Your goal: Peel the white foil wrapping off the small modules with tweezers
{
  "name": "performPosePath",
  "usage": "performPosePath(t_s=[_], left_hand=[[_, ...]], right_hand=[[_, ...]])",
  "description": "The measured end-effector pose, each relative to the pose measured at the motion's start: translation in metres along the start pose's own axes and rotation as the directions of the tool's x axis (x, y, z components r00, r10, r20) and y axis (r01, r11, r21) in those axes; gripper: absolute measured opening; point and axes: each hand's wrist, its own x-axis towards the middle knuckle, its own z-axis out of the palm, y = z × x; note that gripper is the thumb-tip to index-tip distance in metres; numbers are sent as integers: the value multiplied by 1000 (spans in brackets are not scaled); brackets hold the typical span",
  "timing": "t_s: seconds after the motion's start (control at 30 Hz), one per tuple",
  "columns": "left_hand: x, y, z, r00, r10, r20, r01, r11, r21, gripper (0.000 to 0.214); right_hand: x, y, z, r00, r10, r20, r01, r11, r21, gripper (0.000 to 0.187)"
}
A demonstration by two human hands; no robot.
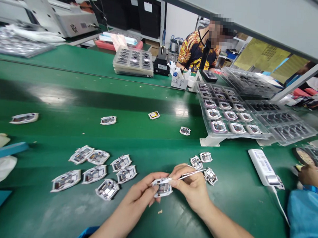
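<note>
Found at lower centre of the frame, apparently lifted off the green bench: one white-framed module, slightly tilted, with the component side facing up toward the camera. Pinched at its left end between thumb and fingers of the left hand, with the thumb reaching over the inner face and fingertips showing beneath. Pinched in the right hand, between thumb and fingers: a slender pale tool, judged to be tweezers, slanting down-left toward the module's upper edge. Exact contact of the tip not legible; cannot tell whether gripping any part.

Judged to be fine work inside the frame, calling for steadiness over force. Support the module from beneath and hold by the white rim; ease thumb pressure off the small components. Brace the right fingertips lightly against the rim to steady the tip. Approach at a shallow angle, with short, light strokes; avoid levering against the circuitry. Tilt the module toward the light if unable to see the tip.

Noted as risks: a slip across exposed parts, or a knock from the tool's rear end, close in the picture to the right group of three units. Noted also: a small pale scrap just below the hands, best removed before laying any unit there. Leave clearance toward the left cluster of similar units, left of centre.
</note>
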Motion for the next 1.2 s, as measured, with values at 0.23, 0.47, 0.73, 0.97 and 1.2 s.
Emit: performPosePath(t_s=[0.23,0.47,0.73,0.97,1.2], left_hand=[[1,-1,-3,1000,-27,15,27,1000,7,32],[1,1,-6,998,-58,26,59,998,-33,32],[0,13,-5,997,-48,60,48,999,-8,36],[1,12,-4,999,-21,43,19,999,32,35],[2,6,-2,1000,-16,-21,16,1000,-6,34]], right_hand=[[-1,1,0,999,-18,33,17,1000,18,10],[-2,1,0,999,18,33,-18,1000,9,13],[-2,-1,-1,999,49,15,-48,999,-20,13],[-3,1,0,996,85,16,-86,994,63,14],[-6,5,0,994,86,-63,-86,996,11,14]])
